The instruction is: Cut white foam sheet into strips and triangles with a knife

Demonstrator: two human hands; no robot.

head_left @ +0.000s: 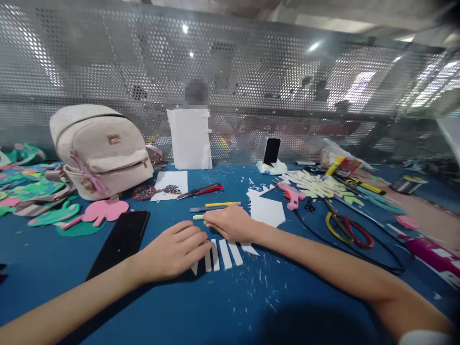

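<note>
My right hand (232, 223) is closed, its fingertips pressed on a pale green strip (198, 217) whose left end sticks out. Just beyond it lie a yellow strip (223, 204) and a grey strip (200, 209). My left hand (176, 250) rests low over the blue table with its fingers curled together; whatever is under them is hidden. Several white strips (225, 254) are laid side by side below the two hands. Behind my right wrist is a cut white sheet (268, 211) with a jagged edge.
Left stand a pale backpack (104, 148), a dark phone (120, 242) and pink foam shapes (106, 211). A utility knife (201, 190) lies ahead. To the right are a pink glue gun (292, 194) with its cable, scissors (339, 227) and a pile of pale strips (312, 182).
</note>
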